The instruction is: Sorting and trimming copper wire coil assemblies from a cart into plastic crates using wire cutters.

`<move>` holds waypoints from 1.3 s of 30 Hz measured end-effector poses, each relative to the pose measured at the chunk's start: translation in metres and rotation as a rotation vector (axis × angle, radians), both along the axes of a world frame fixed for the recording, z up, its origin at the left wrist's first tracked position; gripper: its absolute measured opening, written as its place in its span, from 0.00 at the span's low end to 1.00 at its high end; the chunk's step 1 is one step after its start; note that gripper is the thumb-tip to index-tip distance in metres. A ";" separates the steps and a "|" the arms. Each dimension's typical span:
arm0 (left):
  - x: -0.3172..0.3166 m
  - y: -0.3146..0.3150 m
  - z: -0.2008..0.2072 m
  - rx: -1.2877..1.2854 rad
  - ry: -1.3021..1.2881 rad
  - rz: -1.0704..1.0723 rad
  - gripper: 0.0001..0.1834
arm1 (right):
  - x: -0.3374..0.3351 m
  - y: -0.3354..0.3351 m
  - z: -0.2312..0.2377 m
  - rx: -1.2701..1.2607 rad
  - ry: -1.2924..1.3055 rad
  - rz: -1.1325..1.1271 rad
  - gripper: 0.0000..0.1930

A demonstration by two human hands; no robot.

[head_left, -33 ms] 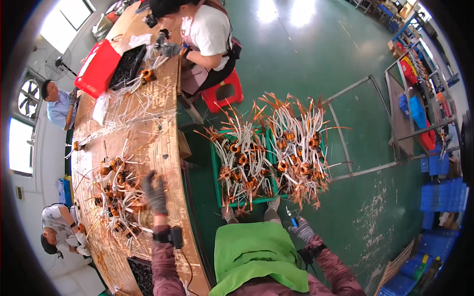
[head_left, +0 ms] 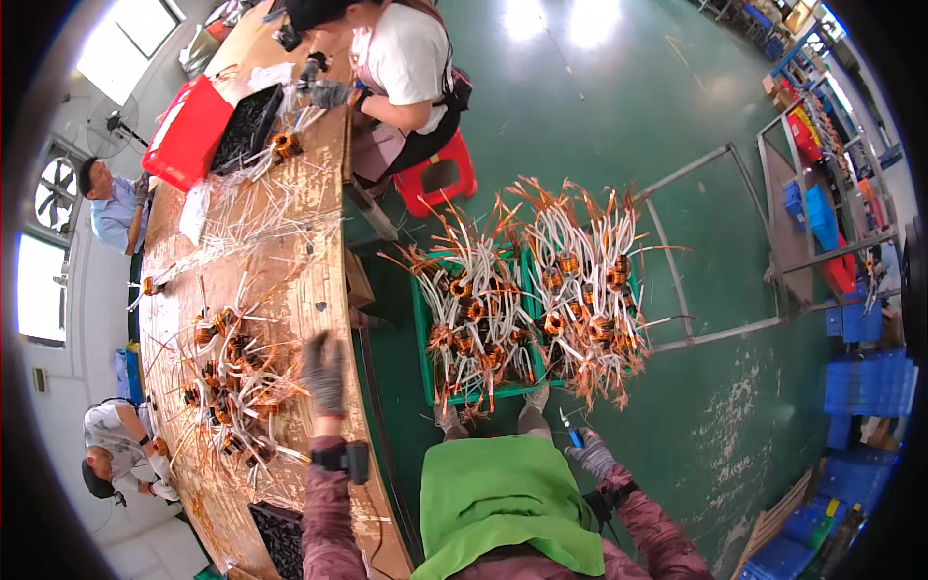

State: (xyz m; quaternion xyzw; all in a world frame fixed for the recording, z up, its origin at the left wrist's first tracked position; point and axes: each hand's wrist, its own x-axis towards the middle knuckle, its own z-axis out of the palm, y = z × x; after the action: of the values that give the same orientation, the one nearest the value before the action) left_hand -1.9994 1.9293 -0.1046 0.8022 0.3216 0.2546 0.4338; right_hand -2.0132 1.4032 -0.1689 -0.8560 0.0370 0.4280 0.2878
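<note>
My left hand (head_left: 324,375), in a grey glove, is over the right part of the worn wooden table (head_left: 333,280). Its fingers are stretched out, slightly blurred, with nothing seen in them. To its left lies a heap of copper-wound ring coils (head_left: 230,411) with white-sleeved leads and bare copper ends. Beside my green apron (head_left: 503,493), my gloved right hand (head_left: 594,455) is closed round a blue-handled tool (head_left: 576,438) with a slim metal tip (head_left: 565,418); the tool's exact kind is unclear. More such coils (head_left: 594,290) fill two green crates (head_left: 424,353) on the floor before my feet.
At the table's far end a person (head_left: 411,72) sits on a red stool (head_left: 440,179), near a red bin (head_left: 190,130) and a black tray (head_left: 249,126). Two people stand along the left side. A dark tray (head_left: 277,536) lies near my left forearm. Metal frames (head_left: 720,338) stand right.
My left hand has moved right, away from the coil heap and toward the table's edge. My right hand keeps the blue-handled tool in nearly the same place.
</note>
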 end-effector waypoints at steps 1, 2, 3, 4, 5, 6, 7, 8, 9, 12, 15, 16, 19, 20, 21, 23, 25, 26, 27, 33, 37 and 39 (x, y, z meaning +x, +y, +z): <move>0.016 -0.025 -0.027 -0.236 0.033 -0.165 0.14 | -0.008 -0.006 -0.008 -0.012 -0.104 0.004 0.27; 0.033 -0.052 -0.064 -0.185 0.113 -0.232 0.13 | -0.005 -0.011 -0.013 -0.008 -0.084 0.004 0.27; 0.052 -0.086 -0.086 -0.286 0.172 -0.283 0.13 | -0.004 -0.018 -0.010 -0.053 0.030 0.005 0.28; 0.062 -0.110 -0.122 -0.384 0.236 -0.294 0.13 | -0.001 -0.023 -0.010 -0.089 0.141 0.015 0.29; 0.067 -0.132 -0.173 -0.485 0.298 -0.305 0.14 | -0.005 -0.032 -0.018 -0.086 0.136 -0.001 0.28; 0.071 -0.150 -0.221 -0.464 0.318 -0.344 0.12 | -0.016 -0.042 -0.028 -0.081 0.131 -0.015 0.28; 0.081 -0.177 -0.259 -0.612 0.398 -0.332 0.12 | -0.028 -0.062 -0.040 -0.108 0.159 -0.059 0.27; 0.085 -0.193 -0.298 -0.715 0.417 -0.304 0.14 | -0.042 -0.078 -0.053 -0.120 0.187 -0.093 0.27; 0.086 -0.198 -0.336 -0.658 0.432 -0.315 0.16 | -0.056 -0.090 -0.063 -0.140 0.188 -0.084 0.24; 0.113 -0.238 -0.407 -0.363 0.638 -0.345 0.23 | -0.103 -0.154 -0.077 -0.273 0.343 -0.261 0.19; 0.108 -0.229 -0.465 -0.157 0.576 -0.096 0.26 | -0.131 -0.182 -0.093 -0.248 0.427 -0.277 0.20; 0.109 -0.221 -0.478 -0.062 0.514 -0.028 0.27 | -0.139 -0.190 -0.096 -0.240 0.446 -0.294 0.21; 0.112 -0.208 -0.494 -0.092 0.770 0.226 0.28 | -0.162 -0.209 -0.100 -0.220 0.488 -0.356 0.23; 0.115 -0.198 -0.498 -0.085 0.772 0.231 0.28 | -0.166 -0.212 -0.105 -0.201 0.496 -0.374 0.24; 0.113 -0.182 -0.502 -0.249 0.807 0.223 0.30 | -0.167 -0.211 -0.113 -0.168 0.508 -0.387 0.24; 0.141 -0.209 -0.496 -0.504 0.997 0.203 0.35 | -0.171 -0.219 -0.110 -0.198 0.500 -0.429 0.25; 0.141 -0.206 -0.492 -0.436 1.000 0.207 0.34 | -0.156 -0.201 -0.111 -0.143 0.515 -0.535 0.24; 0.138 -0.205 -0.492 -0.374 1.008 0.205 0.32 | -0.146 -0.191 -0.111 -0.117 0.523 -0.589 0.24; 0.137 -0.206 -0.493 -0.317 1.007 0.201 0.30 | -0.136 -0.182 -0.111 -0.091 0.522 -0.643 0.24; 0.094 -0.170 -0.511 0.117 0.989 0.194 0.27 | -0.122 -0.156 -0.105 0.055 0.370 -0.407 0.23; 0.121 -0.192 -0.455 -0.331 1.036 0.184 0.42 | -0.121 -0.167 -0.107 -0.056 0.430 -0.501 0.24; 0.094 -0.181 -0.431 -0.238 1.156 0.170 0.43 | -0.112 -0.155 -0.097 -0.061 0.393 -0.382 0.24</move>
State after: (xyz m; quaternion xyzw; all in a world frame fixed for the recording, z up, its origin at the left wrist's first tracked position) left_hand -1.9049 1.7482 -0.5355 0.7281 0.5951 -0.2272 0.2534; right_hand -2.1251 1.2479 -0.2662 -0.7424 0.2658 0.5223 0.3246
